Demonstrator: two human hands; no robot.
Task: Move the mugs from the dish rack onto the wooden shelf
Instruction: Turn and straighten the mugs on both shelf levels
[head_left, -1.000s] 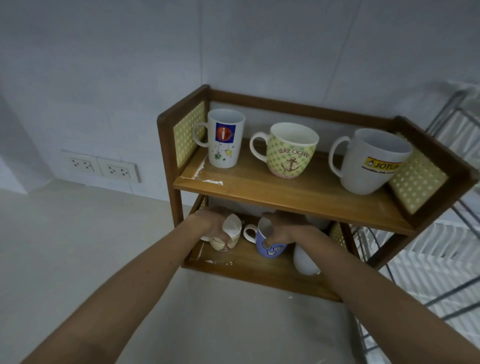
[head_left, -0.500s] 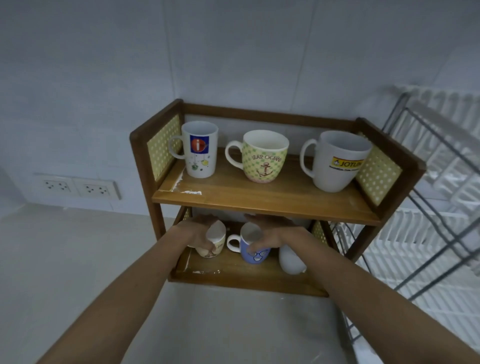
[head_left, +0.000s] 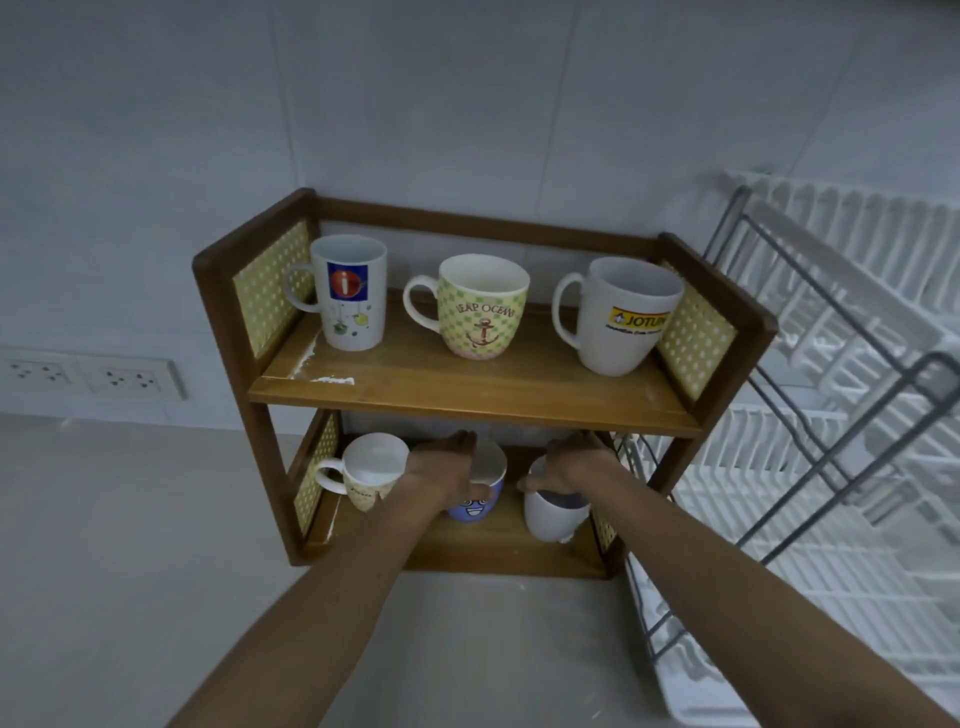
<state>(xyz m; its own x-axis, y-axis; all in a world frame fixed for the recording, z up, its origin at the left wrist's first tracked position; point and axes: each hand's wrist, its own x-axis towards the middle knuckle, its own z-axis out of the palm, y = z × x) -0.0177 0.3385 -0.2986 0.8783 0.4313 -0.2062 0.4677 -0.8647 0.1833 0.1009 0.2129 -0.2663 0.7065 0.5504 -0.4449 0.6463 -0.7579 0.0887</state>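
Observation:
The wooden shelf has two levels. Its upper board carries a tall white mug with a red logo, a green dotted anchor mug and a white Jotun mug. On the lower board a cream mug stands free at the left. My left hand wraps around the blue face mug in the middle. My right hand grips the rim of a plain white mug at the right end. All mugs stand upright.
A white and grey wire dish rack stands close against the shelf's right side, with no mugs visible in it. Wall sockets sit low on the tiled wall at the left. The pale counter spreads in front and to the left.
My left hand has left the cream mug and shifted right onto the blue mug. My right hand moved from the blue mug to the plain white mug. My view has risen.

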